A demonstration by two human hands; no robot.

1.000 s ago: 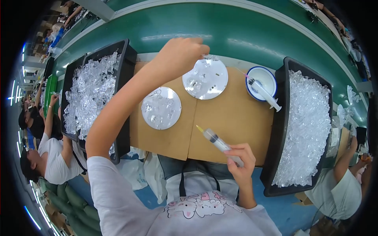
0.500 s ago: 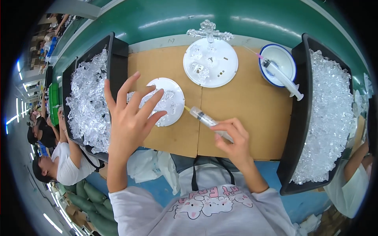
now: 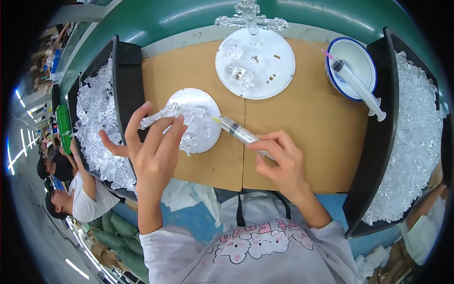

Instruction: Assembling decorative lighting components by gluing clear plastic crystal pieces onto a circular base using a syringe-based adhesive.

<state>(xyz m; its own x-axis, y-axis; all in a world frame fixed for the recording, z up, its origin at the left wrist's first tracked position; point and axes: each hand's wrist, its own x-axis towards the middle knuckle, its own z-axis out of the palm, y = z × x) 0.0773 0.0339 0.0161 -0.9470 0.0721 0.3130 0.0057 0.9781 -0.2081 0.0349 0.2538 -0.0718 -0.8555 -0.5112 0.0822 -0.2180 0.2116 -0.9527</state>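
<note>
My left hand holds a clear crystal-like plastic piece over a small white round disc on the brown cardboard work surface. My right hand grips a clear syringe, its yellow tip pointing left at the clear piece above the disc. Farther back lies a larger white round plate carrying clear plastic parts and a standing clear cross-shaped ornament.
Black trays heaped with clear plastic pieces flank the cardboard, one at the left and one at the right. A white bowl with a blue rim holds a second syringe. Other people work at the far left.
My left hand came back from the far plate to the small disc and took hold of a clear piece. The right hand brought the syringe tip to it. The view shifted nearer.
</note>
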